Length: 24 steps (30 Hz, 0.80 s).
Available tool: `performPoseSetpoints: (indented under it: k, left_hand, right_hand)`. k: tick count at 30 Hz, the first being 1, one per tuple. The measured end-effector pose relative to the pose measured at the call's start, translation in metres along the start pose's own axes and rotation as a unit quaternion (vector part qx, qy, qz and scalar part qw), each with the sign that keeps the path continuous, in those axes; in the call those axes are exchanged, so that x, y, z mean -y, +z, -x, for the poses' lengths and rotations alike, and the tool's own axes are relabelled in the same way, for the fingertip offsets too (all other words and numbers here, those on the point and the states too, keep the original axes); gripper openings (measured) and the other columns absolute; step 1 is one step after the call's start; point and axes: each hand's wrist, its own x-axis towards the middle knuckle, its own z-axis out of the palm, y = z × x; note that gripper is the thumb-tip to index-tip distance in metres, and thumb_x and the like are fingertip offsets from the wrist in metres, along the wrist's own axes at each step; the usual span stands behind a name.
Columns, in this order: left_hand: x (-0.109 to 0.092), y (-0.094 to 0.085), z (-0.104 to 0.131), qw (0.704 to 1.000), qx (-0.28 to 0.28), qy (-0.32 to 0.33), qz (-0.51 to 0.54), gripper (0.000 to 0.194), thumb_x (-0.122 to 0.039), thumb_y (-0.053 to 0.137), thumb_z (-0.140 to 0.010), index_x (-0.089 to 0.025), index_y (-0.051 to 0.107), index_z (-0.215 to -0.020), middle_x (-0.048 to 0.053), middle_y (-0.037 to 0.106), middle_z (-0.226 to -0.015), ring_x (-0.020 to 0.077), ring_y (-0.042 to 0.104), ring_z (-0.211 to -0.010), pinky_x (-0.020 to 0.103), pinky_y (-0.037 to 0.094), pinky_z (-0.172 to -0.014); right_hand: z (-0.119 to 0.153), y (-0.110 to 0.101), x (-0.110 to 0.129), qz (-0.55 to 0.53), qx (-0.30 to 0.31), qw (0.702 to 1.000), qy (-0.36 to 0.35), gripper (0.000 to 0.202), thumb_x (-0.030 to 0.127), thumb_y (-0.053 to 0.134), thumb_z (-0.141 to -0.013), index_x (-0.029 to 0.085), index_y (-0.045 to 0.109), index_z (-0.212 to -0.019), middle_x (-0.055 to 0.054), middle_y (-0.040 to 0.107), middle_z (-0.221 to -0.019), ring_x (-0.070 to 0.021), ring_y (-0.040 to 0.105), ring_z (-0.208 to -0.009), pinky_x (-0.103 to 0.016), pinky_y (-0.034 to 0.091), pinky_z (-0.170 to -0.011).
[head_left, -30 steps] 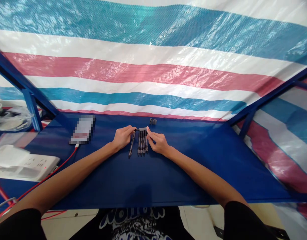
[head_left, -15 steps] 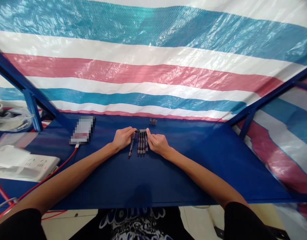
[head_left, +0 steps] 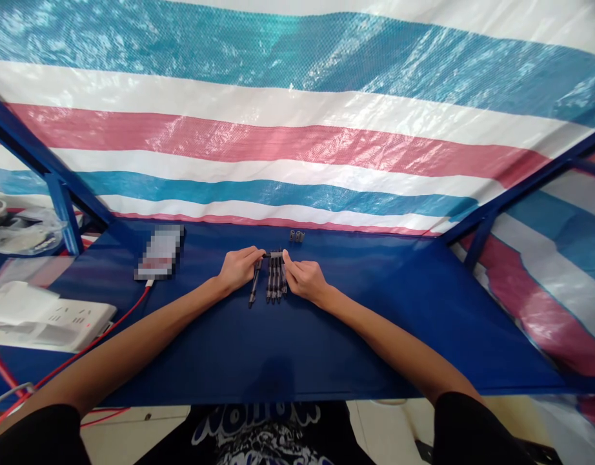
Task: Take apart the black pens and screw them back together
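Observation:
My left hand (head_left: 240, 267) pinches the dark end of a short, grey-and-black pen piece (head_left: 277, 255). My right hand (head_left: 304, 279) has its fingertips closed on the other end, so the piece lies level between both hands. Below it, several black-and-clear pens (head_left: 274, 284) rest side by side on the blue table. A single pen (head_left: 253, 289) lies apart, slightly tilted, just under my left fingers. Beyond my right hand, a few small grey cylinders (head_left: 297, 236) stand or lie close together; their kind is too small to make out.
A blurred-out phone (head_left: 161, 253) on a cable lies at the left. Near it sits a white power strip (head_left: 79, 321) with plugged-in adapters and a red cable (head_left: 128, 311). Striped sheeting (head_left: 297, 148) and blue frame bars (head_left: 520, 187) border the blue table (head_left: 375, 290).
Both hands keep their grip almost unmoved. My right fingertips have shifted very slightly to the left; the pens and the small cylinders stay in place.

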Motion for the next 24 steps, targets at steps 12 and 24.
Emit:
performPoseSetpoints:
  k: [12,24]
  left_hand:
    - [0.001,0.0,0.001,0.999,-0.001,-0.047,0.016,0.028,-0.018,0.039,-0.093,-0.017,0.067,-0.094,0.004,0.067,-0.076,0.0105,0.06,-0.064,0.019,0.045,-0.057]
    - [0.002,-0.001,-0.001,0.997,-0.019,-0.06,0.041,0.027,-0.021,0.037,-0.096,-0.017,0.064,-0.098,0.004,0.065,-0.079,0.0112,0.06,-0.068,0.021,0.044,-0.061]
  right_hand:
    - [-0.004,-0.003,0.008,-0.13,0.003,0.989,0.072,0.057,0.018,0.039,-0.093,0.008,0.029,-0.148,-0.003,0.066,-0.071,-0.0109,0.056,-0.056,-0.022,0.049,-0.059]
    - [-0.01,-0.008,0.006,-0.215,-0.05,0.973,0.072,0.059,0.015,0.04,-0.092,0.011,0.026,-0.149,-0.001,0.067,-0.077,-0.008,0.054,-0.054,-0.02,0.051,-0.061]
